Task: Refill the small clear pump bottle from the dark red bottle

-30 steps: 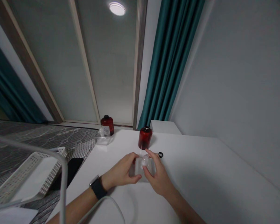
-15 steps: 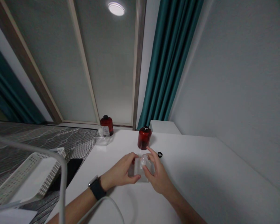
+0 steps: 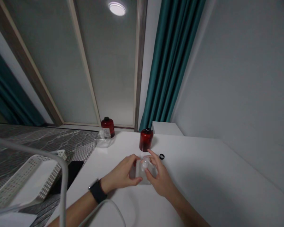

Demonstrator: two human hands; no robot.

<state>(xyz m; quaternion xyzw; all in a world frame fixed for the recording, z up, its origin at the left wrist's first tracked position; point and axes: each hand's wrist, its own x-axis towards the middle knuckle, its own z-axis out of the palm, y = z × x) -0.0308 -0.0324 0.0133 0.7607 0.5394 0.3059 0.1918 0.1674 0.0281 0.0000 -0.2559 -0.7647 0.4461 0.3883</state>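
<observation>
Before me on the white table is a clear square container [image 3: 145,180] with a rounded clear knob-like part [image 3: 145,164] on top. My left hand [image 3: 126,173], a dark watch on its wrist, closes thumb and fingers on the container's left side. Thumb and fingers of my right hand [image 3: 159,176] curl around the rounded part, with the index finger stretched forward. Just beyond my hands stands a dark red bottle [image 3: 146,141], apart from them. A small black ring-shaped cap [image 3: 162,156] lies to the right.
At the far left of the table are a second red bottle [image 3: 110,127] with a black cap and another clear container [image 3: 103,142]. A white perforated basket [image 3: 50,176] is left of the table. A pale cable [image 3: 64,189] crosses the near left.
Both hands stay on the clear container almost unmoved. The whole view shifts very slightly.
</observation>
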